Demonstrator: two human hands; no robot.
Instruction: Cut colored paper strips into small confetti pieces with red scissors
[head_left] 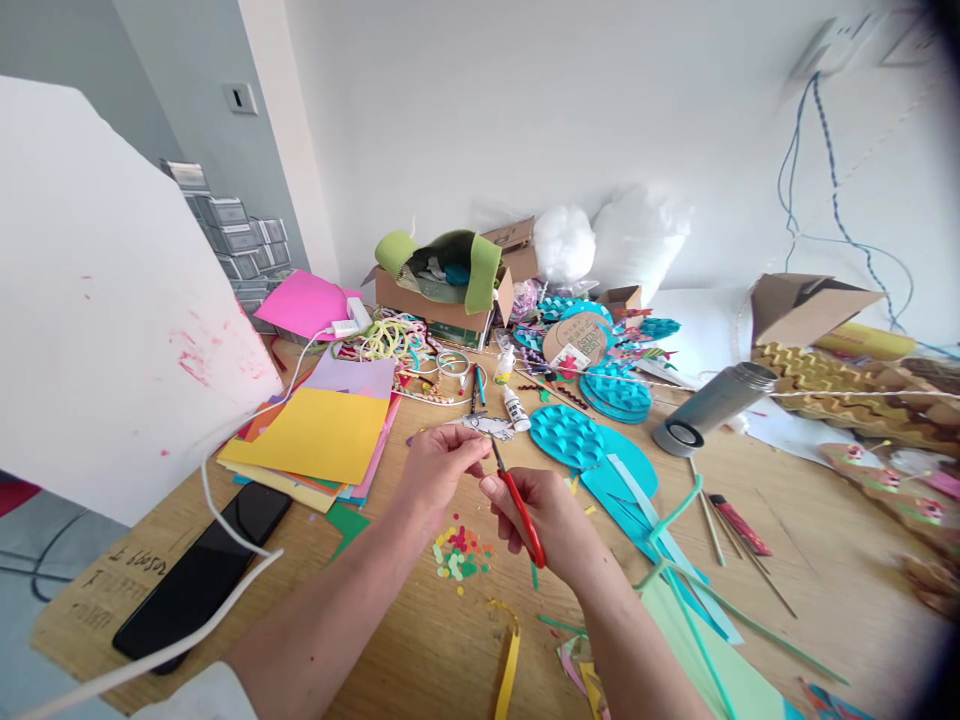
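Red-handled scissors (pixel 523 515) are in my right hand (pixel 536 515), their dark blades pointing up and away from me. Beside the blade tips, my left hand (pixel 442 465) has its thumb and fingers pinched together; whatever is between them is too small to make out. Below both hands, small paper dots (pixel 461 552) in red, yellow and green lie scattered on the wooden table (pixel 405 640). A narrow yellow paper strip (pixel 508 670) lies nearer to me, between my forearms.
Stacked colored paper (pixel 322 435) and a black phone (pixel 206 565) with a white cable lie left. Blue paper ovals (pixel 566 436), a gray bottle (pixel 712 405) and green pipe cleaners (pixel 679 510) are right. Glue bottles (pixel 515 408) stand beyond my hands, before a craft-filled box (pixel 431 300).
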